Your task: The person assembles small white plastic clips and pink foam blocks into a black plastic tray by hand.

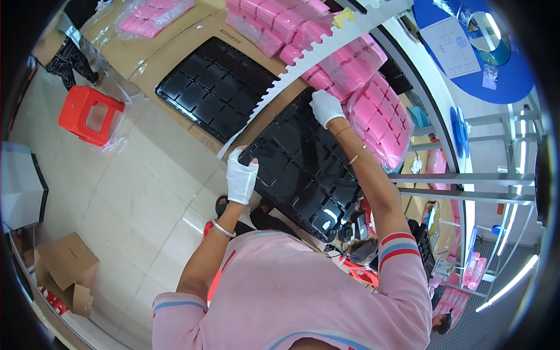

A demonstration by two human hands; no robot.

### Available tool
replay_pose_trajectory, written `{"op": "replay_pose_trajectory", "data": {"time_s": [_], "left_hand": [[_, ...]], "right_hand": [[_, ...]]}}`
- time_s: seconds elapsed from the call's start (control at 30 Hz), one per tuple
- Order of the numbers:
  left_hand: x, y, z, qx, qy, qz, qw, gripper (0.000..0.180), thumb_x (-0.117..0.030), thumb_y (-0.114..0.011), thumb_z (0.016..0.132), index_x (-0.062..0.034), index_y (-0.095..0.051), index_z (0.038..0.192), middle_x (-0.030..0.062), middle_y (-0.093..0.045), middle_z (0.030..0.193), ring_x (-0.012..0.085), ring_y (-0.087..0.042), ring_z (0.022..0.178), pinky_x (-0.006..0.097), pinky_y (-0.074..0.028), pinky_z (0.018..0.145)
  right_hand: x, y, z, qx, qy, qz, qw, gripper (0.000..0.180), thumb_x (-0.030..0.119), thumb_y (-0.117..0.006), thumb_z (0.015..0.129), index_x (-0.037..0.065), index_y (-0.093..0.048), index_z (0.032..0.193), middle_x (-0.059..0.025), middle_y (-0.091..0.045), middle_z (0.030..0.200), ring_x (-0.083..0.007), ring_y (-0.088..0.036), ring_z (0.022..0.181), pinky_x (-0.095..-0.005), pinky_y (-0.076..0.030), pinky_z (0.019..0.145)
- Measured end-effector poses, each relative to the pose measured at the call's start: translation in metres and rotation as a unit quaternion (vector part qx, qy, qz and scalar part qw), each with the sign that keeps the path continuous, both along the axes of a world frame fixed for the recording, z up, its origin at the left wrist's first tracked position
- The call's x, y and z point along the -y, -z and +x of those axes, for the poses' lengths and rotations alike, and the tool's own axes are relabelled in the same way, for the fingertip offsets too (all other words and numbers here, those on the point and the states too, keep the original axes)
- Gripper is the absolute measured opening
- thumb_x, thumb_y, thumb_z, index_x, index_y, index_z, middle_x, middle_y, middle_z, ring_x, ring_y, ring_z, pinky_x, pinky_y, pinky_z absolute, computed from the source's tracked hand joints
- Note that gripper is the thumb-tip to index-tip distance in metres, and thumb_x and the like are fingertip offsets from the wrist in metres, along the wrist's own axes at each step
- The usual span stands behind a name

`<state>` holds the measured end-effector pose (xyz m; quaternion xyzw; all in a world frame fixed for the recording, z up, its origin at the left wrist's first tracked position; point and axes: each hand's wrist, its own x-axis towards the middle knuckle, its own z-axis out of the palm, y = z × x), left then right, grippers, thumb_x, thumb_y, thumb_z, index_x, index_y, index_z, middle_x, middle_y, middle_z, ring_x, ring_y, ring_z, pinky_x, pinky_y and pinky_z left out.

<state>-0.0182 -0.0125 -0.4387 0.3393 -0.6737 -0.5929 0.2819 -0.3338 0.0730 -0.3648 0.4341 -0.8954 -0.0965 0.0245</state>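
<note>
A large black plastic tray point(294, 153), moulded into shallow compartments, is tilted in front of my body. My left hand point(240, 181), in a white glove with bare fingertips, is closed on its left corner. At the far edge, my right hand point(326, 109), also gloved, grips the rim with its fingers partly hidden. A second black tray point(216, 84) lies flat on the cardboard-covered table point(201, 29), beyond my left hand. Between the two trays runs a long white strip with a toothed edge point(318, 58).
Pink moulded trays in clear plastic point(379, 119) are piled at the far right; another pink pack point(154, 16) lies far left. A red stool point(90, 114) and an open cardboard box point(67, 271) stand on the floor at left. Metal rails point(466, 179) cross the right side. Another person point(64, 58) stands far left.
</note>
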Motion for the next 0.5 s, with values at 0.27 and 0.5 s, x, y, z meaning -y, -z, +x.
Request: {"op": "replay_pose_trajectory", "data": {"time_s": [0.27,0.5], "left_hand": [[0.000,0.003,0.002,0.008,0.017,0.019,1.000,0.047,-0.013,-0.075,0.087,-0.0027,-0.057,0.129,0.0150,-0.064,0.123,0.0295,-0.063,0.113,0.037,-0.048,0.101],[0.000,0.002,0.003,0.049,0.015,-0.045,0.998,0.046,-0.017,-0.075,0.088,-0.0023,-0.058,0.128,0.0160,-0.065,0.121,0.0296,-0.063,0.112,0.037,-0.049,0.099]], "right_hand": [[0.005,-0.014,0.032,0.015,-0.099,0.001,0.995,0.009,0.009,-0.063,0.086,0.001,-0.067,0.089,-0.0210,-0.069,0.087,-0.0382,-0.072,0.083,-0.0444,-0.059,0.069],[-0.083,-0.037,0.080,0.644,0.164,-0.463,0.586,0.007,0.009,-0.062,0.095,0.005,-0.058,0.092,-0.0125,-0.066,0.104,-0.0100,-0.043,0.060,-0.0250,-0.038,0.057]]}}
